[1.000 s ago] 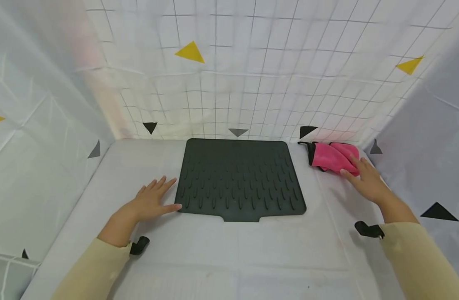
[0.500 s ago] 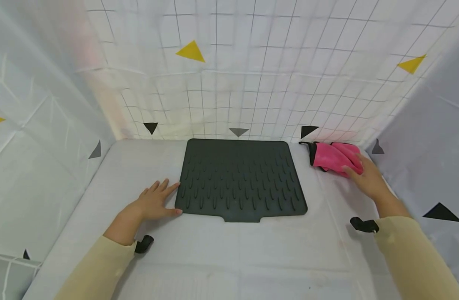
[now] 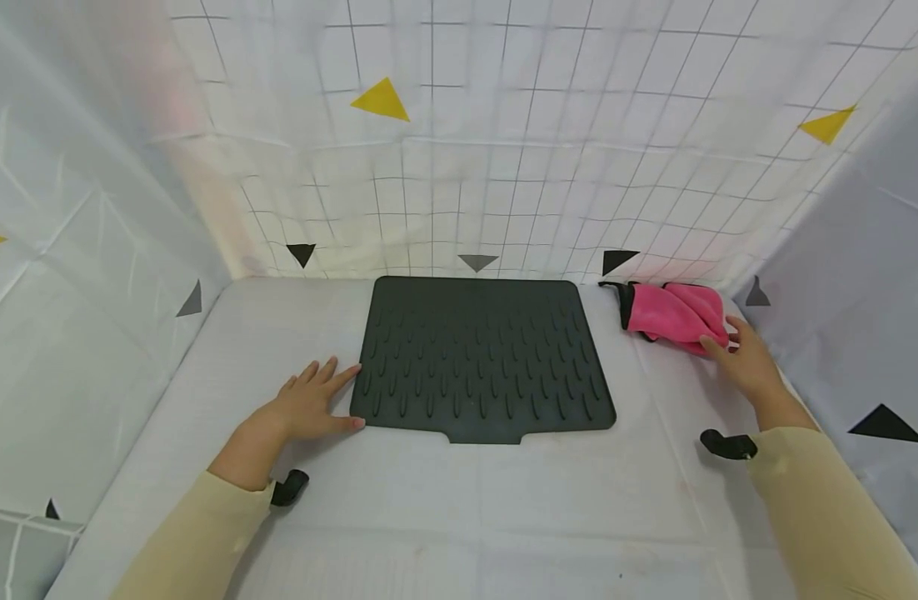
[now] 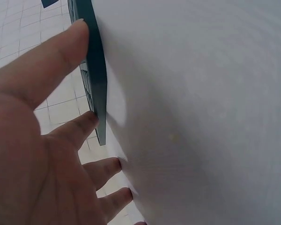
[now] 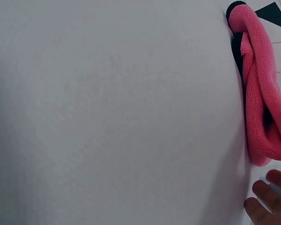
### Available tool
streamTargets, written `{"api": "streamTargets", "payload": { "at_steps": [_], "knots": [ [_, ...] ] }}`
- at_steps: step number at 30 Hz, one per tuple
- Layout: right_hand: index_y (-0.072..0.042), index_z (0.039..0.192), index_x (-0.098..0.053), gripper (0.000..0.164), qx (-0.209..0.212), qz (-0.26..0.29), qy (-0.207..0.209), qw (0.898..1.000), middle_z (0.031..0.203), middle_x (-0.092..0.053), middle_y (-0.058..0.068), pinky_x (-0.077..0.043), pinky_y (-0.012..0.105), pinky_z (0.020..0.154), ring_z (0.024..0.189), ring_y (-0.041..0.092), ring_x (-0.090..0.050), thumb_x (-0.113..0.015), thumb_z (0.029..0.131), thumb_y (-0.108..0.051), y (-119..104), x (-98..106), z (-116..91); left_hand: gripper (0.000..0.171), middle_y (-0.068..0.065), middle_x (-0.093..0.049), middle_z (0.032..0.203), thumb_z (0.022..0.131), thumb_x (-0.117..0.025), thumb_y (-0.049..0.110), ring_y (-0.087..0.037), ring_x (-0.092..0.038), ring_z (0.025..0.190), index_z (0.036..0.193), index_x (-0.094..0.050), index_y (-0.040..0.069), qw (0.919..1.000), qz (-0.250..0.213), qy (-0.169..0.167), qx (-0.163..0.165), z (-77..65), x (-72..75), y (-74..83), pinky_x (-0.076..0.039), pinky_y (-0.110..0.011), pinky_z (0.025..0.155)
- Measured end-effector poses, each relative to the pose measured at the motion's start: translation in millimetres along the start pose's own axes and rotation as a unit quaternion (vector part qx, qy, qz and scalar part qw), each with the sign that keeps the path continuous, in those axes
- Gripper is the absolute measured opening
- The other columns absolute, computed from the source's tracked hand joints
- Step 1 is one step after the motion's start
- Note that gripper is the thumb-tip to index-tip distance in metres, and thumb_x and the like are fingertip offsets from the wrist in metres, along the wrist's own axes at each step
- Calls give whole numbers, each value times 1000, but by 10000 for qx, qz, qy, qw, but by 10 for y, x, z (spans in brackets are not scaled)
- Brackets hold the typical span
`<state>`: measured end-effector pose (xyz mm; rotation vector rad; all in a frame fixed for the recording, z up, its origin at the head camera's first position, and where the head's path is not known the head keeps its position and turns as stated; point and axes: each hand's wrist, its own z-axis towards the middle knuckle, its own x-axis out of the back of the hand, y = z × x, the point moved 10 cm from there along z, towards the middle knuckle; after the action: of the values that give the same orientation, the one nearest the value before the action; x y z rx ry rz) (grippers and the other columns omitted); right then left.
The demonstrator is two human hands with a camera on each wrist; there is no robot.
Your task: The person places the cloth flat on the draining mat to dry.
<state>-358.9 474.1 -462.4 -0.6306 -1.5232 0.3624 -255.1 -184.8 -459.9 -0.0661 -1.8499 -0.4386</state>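
A dark green-black rubber mat (image 3: 477,358) with rows of raised ridges and a front tab lies flat on the white table. At its left edge is my left hand (image 3: 305,408), fingers spread, thumb and index fingertips touching the rim. The left wrist view shows these fingertips against the mat's side (image 4: 99,89). A folded pink plush cloth (image 3: 676,317) with black trim and a loop lies at the back right. My right hand (image 3: 751,367) is at the cloth's right end with slightly bent fingers. In the right wrist view, the visible fingertips (image 5: 260,187) are just apart from the cloth (image 5: 260,93).
A white grid-patterned sheet (image 3: 459,192) hangs behind the table, marked with black and yellow triangles. Pale sheets enclose the left and right sides. White table surface (image 3: 579,508) extends in front of the mat.
My left hand has shifted slightly right, bringing its index finger to the mat's edge. My right hand went onto the cloth's right end, then drew back a little. That end has shifted slightly right.
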Motion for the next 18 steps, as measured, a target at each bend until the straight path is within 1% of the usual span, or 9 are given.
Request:
{"api": "streamTargets", "payload": {
  "at_steps": [2,4,7,10,12,14,16,18],
  "knots": [
    [-6,148,1,89,-124,29,-9,9999,136,-24,38,-33,66,90,118,53,-31,-41,89,-58,36,-17,5,90,-23,-13,150,79,-52,68,-48,-9,135,148,-22,18,10000,29,-3,6,5,-6,-10,-13,-66,101],
    [-7,148,-1,88,-146,46,28,9999,135,-27,38,-33,65,90,118,52,-33,-42,89,-58,44,-20,15,91,-23,-13,150,78,-51,69,-48,-9,134,148,-22,18,10000,35,3,9,10,-9,-17,-13,-66,101],
    [-7,148,-9,82,-17,41,182,9998,132,-32,37,-37,63,88,116,50,-36,-44,90,-54,5,4,28,92,-23,-12,150,77,-50,70,-48,-9,135,148,-21,19,10000,49,-15,28,15,-21,-30,-13,-66,101],
    [-6,147,-17,76,160,0,339,9993,129,-37,36,-42,59,83,112,48,-40,-47,91,-48,-55,29,36,92,-22,-12,151,77,-50,71,-47,-8,135,148,-20,20,10000,50,-38,62,14,-30,-44,-12,-66,102],
    [-5,145,-22,72,262,-49,479,9985,127,-40,34,-46,53,77,109,46,-43,-49,91,-45,-109,54,33,92,-22,-12,151,77,-50,71,-47,-8,135,148,-20,20,10000,55,-40,70,13,-31,-48,-12,-66,102],
    [-5,143,-27,68,364,-39,646,9972,124,-43,32,-48,44,70,105,44,-46,-50,91,-43,-163,89,26,91,-22,-12,151,78,-51,69,-47,-8,135,148,-20,20,9999,48,-46,81,10,-32,-48,-12,-66,102],
    [-5,141,-33,64,469,-45,836,9954,122,-47,29,-47,34,64,101,39,-48,-51,91,-42,-227,133,11,91,-22,-11,151,78,-51,69,-47,-8,135,148,-20,20,9999,44,-49,79,10,-32,-44,-12,-66,102],
    [-5,138,-39,61,544,-43,1001,9935,119,-50,27,-43,28,62,98,36,-49,-52,91,-42,-288,177,-8,90,-22,-11,151,78,-51,68,-47,-8,135,148,-20,20,10000,37,-50,72,13,-32,-38,-12,-66,102]
  ]
}}
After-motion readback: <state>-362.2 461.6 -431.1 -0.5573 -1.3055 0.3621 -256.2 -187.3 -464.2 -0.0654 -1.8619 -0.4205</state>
